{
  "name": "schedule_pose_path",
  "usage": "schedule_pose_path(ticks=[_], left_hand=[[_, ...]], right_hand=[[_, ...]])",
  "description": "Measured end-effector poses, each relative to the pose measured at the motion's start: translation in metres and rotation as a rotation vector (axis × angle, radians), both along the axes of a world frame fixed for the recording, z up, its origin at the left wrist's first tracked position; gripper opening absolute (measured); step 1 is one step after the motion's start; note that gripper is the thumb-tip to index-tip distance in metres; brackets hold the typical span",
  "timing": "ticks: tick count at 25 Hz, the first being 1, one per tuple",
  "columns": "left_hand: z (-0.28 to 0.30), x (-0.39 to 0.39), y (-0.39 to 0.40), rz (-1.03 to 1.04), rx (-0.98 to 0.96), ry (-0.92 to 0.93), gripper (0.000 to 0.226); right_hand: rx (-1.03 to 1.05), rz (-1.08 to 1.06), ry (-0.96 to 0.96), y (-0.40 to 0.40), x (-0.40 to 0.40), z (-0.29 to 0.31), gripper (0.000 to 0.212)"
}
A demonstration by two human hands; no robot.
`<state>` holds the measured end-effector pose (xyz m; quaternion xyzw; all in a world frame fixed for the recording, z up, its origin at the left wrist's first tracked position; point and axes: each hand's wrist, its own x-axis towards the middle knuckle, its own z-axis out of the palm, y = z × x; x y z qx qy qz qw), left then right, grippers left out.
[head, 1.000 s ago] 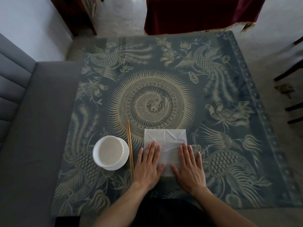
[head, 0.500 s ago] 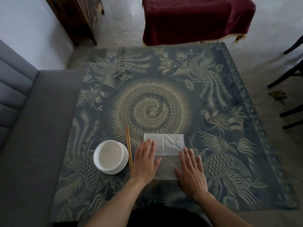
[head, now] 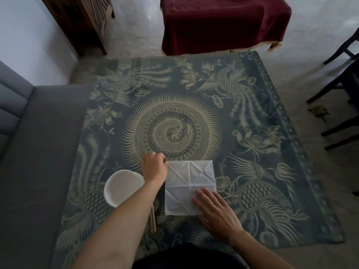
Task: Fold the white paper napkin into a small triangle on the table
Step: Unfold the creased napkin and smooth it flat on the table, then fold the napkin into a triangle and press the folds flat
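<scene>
The white paper napkin lies unfolded as a creased square near the front of the table. My left hand is at its far left corner, fingers pinched together at that corner. My right hand lies flat, fingers spread, pressing down the near right part of the napkin. Crease lines cross the sheet diagonally and down the middle.
A white bowl stands left of the napkin, and a pair of wooden chopsticks lies between them, partly under my left forearm. A grey sofa borders the table's left; dark chair legs stand right; a maroon-draped table is beyond.
My left hand left its flat spot on the napkin's near left and went to the far left corner, pinching it. The right hand stayed pressing. The camera tilted down and closer.
</scene>
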<state>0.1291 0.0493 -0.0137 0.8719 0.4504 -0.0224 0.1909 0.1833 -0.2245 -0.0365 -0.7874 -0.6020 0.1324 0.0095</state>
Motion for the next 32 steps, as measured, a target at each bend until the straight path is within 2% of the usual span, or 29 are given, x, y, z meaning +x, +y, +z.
schedule_pose_path(ticks=[5, 11, 19, 26, 32], left_hand=[[0.0, 0.002, 0.003, -0.026, -0.004, -0.007, 0.009], [0.003, 0.002, 0.006, -0.081, -0.064, 0.019, 0.009], [0.028, -0.004, 0.001, -0.145, -0.235, -0.106, 0.009], [0.046, -0.01, -0.015, -0.184, -0.273, -0.197, 0.006], [0.059, -0.011, -0.033, -0.217, -0.287, -0.304, 0.003]], right_hand=[[-0.018, 0.002, 0.008, 0.002, 0.004, 0.0, 0.056], [-0.022, 0.001, 0.003, 0.003, 0.004, 0.002, 0.055], [-0.055, -0.014, -0.038, 0.013, -0.002, 0.016, 0.053], [-0.108, 0.041, 0.037, 0.041, 0.0, 0.02, 0.06], [-0.07, 0.016, 0.072, 0.039, 0.004, 0.018, 0.06]])
